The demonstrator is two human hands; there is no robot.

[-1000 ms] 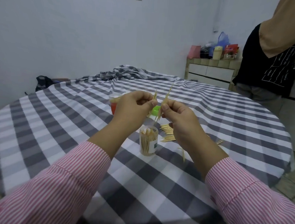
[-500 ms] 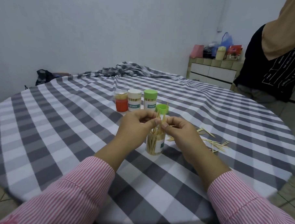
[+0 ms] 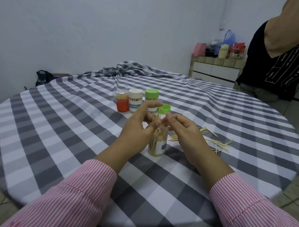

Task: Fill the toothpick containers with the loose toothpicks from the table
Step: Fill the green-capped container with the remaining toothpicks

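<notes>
A clear, lidless toothpick container [image 3: 158,145] stands on the checked tablecloth [image 3: 76,127], partly filled. A small bunch of toothpicks [image 3: 158,117] sticks up out of its mouth. My left hand [image 3: 137,128] pinches this bunch between thumb and a finger, with the index finger raised. My right hand [image 3: 184,130] is just right of the bunch; its fingers are loosely bent and one fingertip touches the sticks. Loose toothpicks [image 3: 214,142] lie scattered on the cloth to the right of the container.
Behind my hands stand an orange container [image 3: 122,102], a white-lidded one [image 3: 135,102] and a green-lidded one [image 3: 151,96], with a loose green lid [image 3: 165,108] beside them. A person [image 3: 275,67] stands at the table's far right. A cabinet [image 3: 215,70] holds clutter.
My hands came down from chest height to the container's mouth and lowered the bunch of toothpicks into it. My right hand's grip on the sticks has loosened.
</notes>
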